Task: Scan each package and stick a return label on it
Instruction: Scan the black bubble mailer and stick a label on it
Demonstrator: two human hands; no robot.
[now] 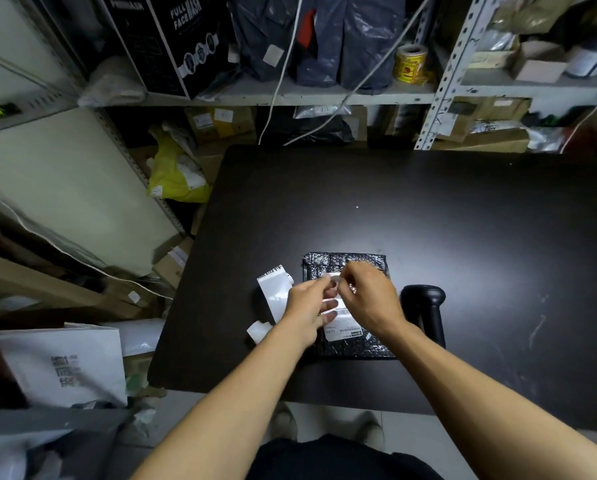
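Observation:
A black bubble-wrap package (356, 346) lies flat on the dark table (428, 209), with a white shipping label (344, 332) on its top. Both hands hover over it. My left hand (309, 308) and my right hand (368, 299) meet above the package and pinch a small white label (331, 277) between their fingertips. A strip of white label backing paper (274, 294) curls on the table just left of my left hand. A black handheld scanner (425, 308) lies right of the package.
Metal shelves (290, 95) behind the table hold grey poly bags, a black box and a yellow tape roll (409, 64). Boxes, a yellow bag (177, 174) and white mailers (65, 365) crowd the floor at left. White cables (279, 81) hang down.

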